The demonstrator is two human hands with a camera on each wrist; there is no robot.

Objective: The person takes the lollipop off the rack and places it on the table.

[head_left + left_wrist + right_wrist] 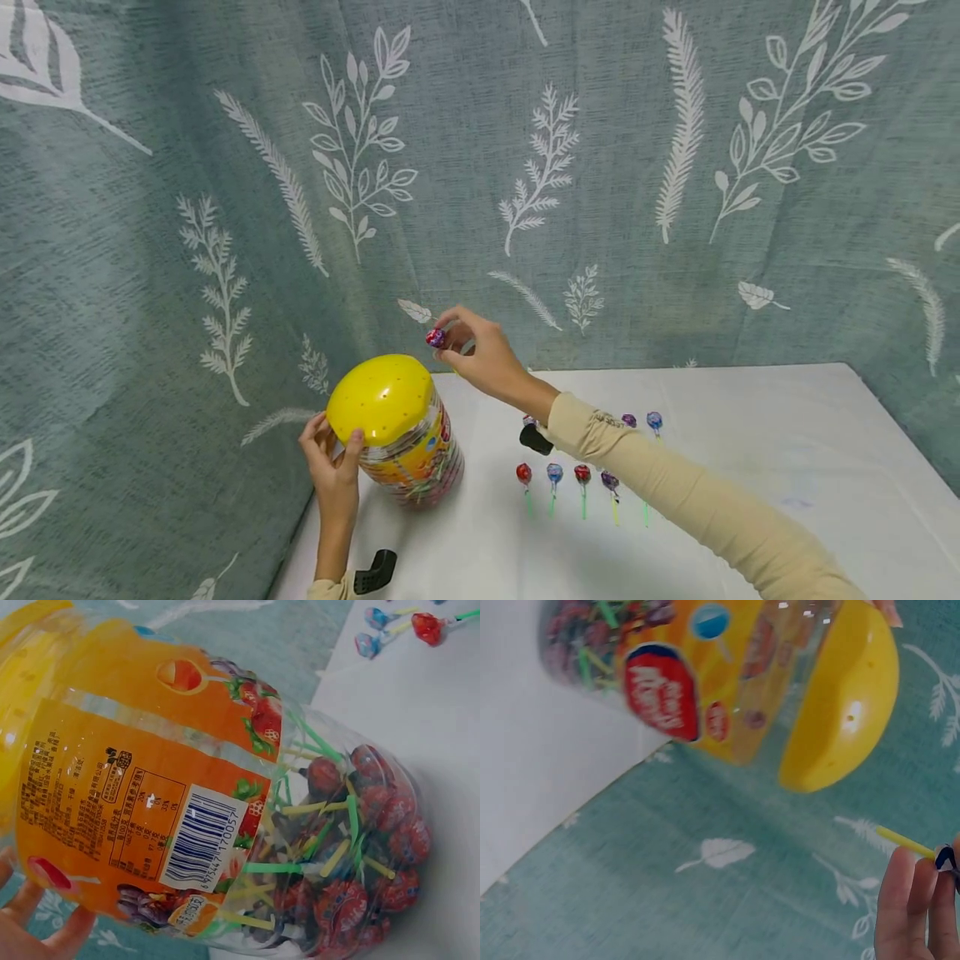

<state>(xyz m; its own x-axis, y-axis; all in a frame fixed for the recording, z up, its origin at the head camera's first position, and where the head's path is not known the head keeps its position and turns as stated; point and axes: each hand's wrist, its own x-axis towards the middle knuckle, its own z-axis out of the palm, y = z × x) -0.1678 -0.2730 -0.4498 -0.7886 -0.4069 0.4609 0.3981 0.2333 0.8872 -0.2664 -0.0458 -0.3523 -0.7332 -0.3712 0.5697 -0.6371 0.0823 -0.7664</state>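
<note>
A large clear plastic jar (420,458) with a yellow lid (382,396) and an orange label stands tilted on the white table. My left hand (332,471) grips it at the lid, thumb on the near side and fingers on the far left. Through the clear wall, wrapped lollipops (345,907) with green and yellow sticks show inside. Above and to the right of the lid, my right hand (487,354) pinches a lollipop (435,337) in a red and purple wrapper. Its yellow stick (904,842) points toward the jar in the right wrist view. The lid covers the jar's mouth.
On the white table (735,417), several lollipops lie in two rows, among them a red one (523,473) and a blue one (554,472). My right forearm hides part of both rows. A green leaf-patterned curtain (465,167) hangs behind and at the left.
</note>
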